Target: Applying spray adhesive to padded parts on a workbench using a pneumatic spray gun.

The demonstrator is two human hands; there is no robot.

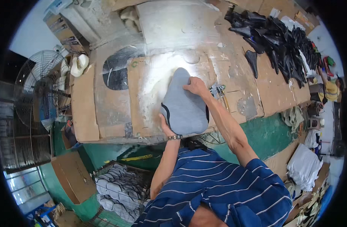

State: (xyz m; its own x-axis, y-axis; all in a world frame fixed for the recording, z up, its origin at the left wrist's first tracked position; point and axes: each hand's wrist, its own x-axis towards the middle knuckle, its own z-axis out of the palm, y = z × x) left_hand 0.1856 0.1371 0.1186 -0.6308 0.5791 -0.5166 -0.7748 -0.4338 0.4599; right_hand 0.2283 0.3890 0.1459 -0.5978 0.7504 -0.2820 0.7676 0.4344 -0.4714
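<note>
Saddle point(186, 111) over cardboard-topped table point(84, 108), green floor point(262, 132).

Passable over the table point(116, 120) left of the grey saddle-shaped pad point(185, 109); blocked rightward by a metal tool point(217, 89), then heaped black saddle pieces point(272, 41).

1 caged fan point(43, 85) at left; brown cardboard box point(71, 176) on green floor point(270, 130)

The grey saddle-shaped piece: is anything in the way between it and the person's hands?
Nothing visible is: the right hand touches the grey saddle-shaped piece near its narrow end, the left hand its lower left side, fingers partly hidden. The metal tool lies off to the right.
</note>
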